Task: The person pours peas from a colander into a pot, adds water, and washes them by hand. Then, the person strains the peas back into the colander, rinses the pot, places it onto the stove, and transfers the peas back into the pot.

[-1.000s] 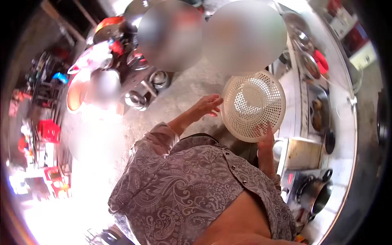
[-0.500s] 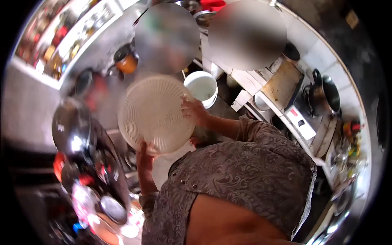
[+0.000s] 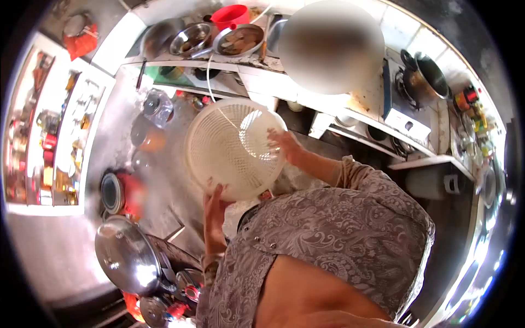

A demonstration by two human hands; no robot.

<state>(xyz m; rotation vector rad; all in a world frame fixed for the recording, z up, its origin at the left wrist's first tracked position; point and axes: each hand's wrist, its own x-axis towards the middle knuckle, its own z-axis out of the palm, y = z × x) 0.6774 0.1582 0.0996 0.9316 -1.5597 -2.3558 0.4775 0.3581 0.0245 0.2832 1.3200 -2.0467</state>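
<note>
A round cream-white plastic colander (image 3: 219, 147) with slotted sides is held out in front of my body, between my two hands. At its near left rim, my left hand (image 3: 214, 205) grips the edge, thumb and fingers closed on it. My right hand (image 3: 287, 146) holds the right side of the rim, its fingers lying over the edge. The inside of the colander shows no contents. Floor beyond it is partly hidden by its body.
A counter along the far side bears a pan of food (image 3: 239, 41), a red tub (image 3: 229, 17) and a stove with a dark pot (image 3: 429, 76). To the left are a large lidded steel pot (image 3: 128, 254), a clear jug (image 3: 157, 106) and shelves of jars (image 3: 49, 142).
My view has swung, bringing more of the far counter and left shelves into sight. The colander has shifted right in view and tilted; the white bucket beyond it is now mostly hidden.
</note>
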